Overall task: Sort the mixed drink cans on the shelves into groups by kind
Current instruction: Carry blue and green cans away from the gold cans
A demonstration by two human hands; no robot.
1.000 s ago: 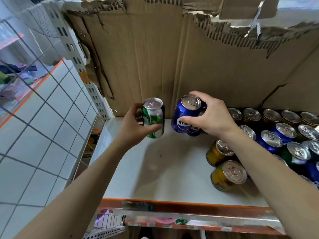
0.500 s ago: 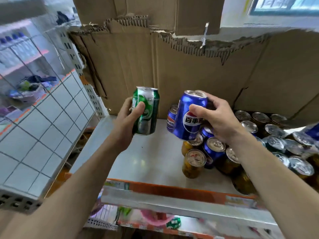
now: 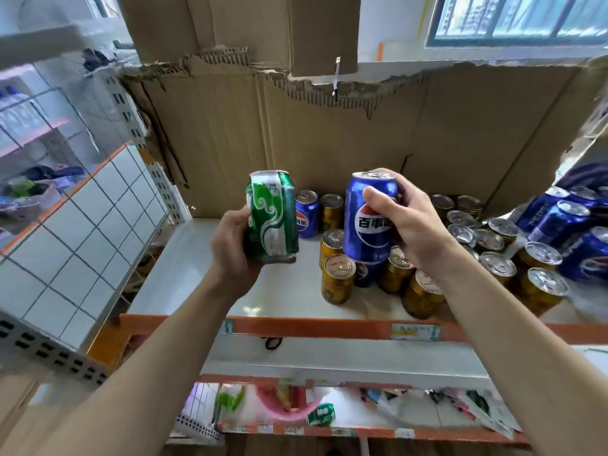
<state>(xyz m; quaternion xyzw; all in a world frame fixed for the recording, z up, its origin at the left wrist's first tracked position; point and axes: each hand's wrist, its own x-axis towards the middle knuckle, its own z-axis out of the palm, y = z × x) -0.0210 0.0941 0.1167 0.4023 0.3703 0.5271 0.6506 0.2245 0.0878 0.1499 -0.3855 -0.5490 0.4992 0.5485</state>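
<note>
While both forearms reach up in front of the shelf, each of the hands grips one can. Left hand (image 3: pixel 230 248): fingers and thumb curled round a green-and-white aluminium drink can (image 3: pixel 271 213), held upright with a slight tilt. Right hand (image 3: pixel 418 225): thumb laid across the front and fingers wrapped round the back of a blue aluminium cola can with a red, white and blue roundel (image 3: pixel 370 218), also upright. The two held cans sit side by side at about the same height with a gap between them, both in the air above the white shelf board (image 3: pixel 204 258).

Seen through that gap, a smaller blue cola can (image 3: pixel 306 213) stands at the back of the shelf with a gold can beside it, close to the torn brown corrugated cardboard sheet (image 3: pixel 296 143). Just below the right hand is a cluster of gold tin cans with silver pull-tab lids (image 3: pixel 339 278), upright and packed close. Farther right are more silver-lidded cans, then a group of blue cola cans (image 3: pixel 552 222) near the frame edge.

An orange front rail (image 3: pixel 312 327) edges the shelf board. Below it is a blurred lower shelf (image 3: pixel 362 431) with a small green can (image 3: pixel 320 414) on it. To the left is a white gridded side panel (image 3: pixel 82 232).
</note>
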